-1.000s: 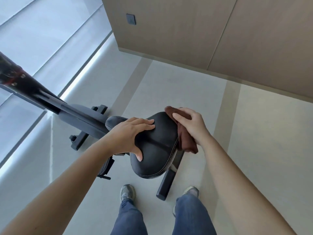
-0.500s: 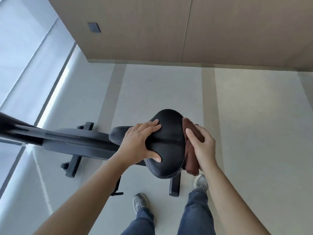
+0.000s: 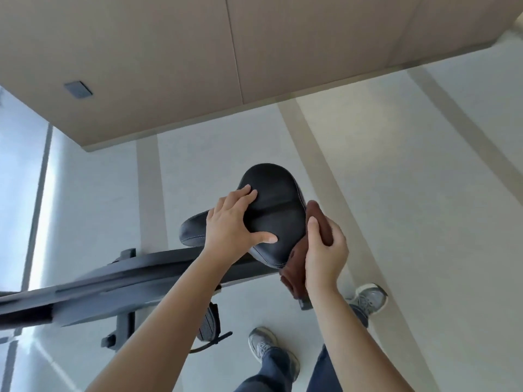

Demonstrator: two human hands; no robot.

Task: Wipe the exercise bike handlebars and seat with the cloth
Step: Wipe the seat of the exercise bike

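Note:
The black padded bike seat point(image 3: 271, 188) sits in the middle of the view, its narrow nose pointing left. My left hand point(image 3: 230, 224) lies flat on the seat's left half, fingers spread, thumb on the near part. My right hand point(image 3: 325, 250) grips a brown cloth point(image 3: 318, 219) and presses it against the seat's right rear edge; the cloth's tail hangs below the hand. The dark bike frame point(image 3: 113, 284) runs off to the left. The handlebars are out of view.
A pedal with a strap point(image 3: 209, 323) hangs under the frame near my feet point(image 3: 263, 346). A beige panelled wall point(image 3: 198, 66) with a dark socket plate point(image 3: 77, 89) stands beyond the seat. A bright window point(image 3: 19, 193) lines the left. Pale floor spreads right.
The view has swung round the seat. My right hand has slid the cloth along the seat's right edge towards its near rear corner. My left hand stays flat on the seat.

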